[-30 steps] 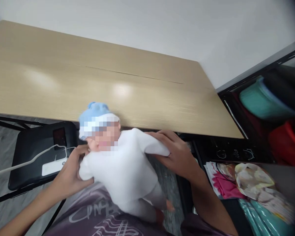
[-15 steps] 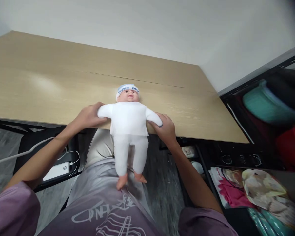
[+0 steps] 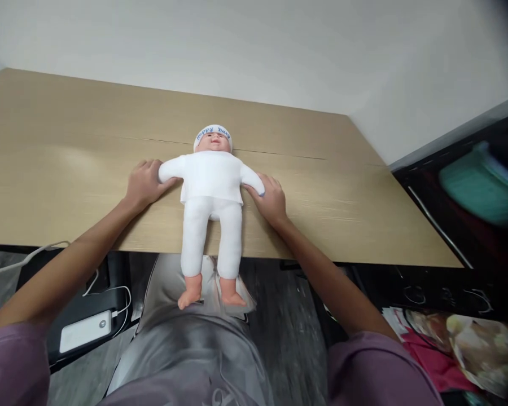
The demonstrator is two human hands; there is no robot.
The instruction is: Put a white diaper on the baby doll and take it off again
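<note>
Centre frame: white-clothed, bare-footed baby doll (image 3: 211, 177), face up, feet past the near edge of the tan, wood-toned table (image 3: 322, 220). Left hand (image 3: 144, 185) and right hand (image 3: 272, 200) each pinch one doll arm. I'd advise equal, gentle pressure both sides. Count: one doll, two hands, one table, one white rectangular power bank (image 3: 82, 332) lower left.

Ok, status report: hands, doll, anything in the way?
Left hand and right hand on the arms of the doll, one each. Face up on the table, feet past its near edge. White power bank lower left, apart from it.
</note>
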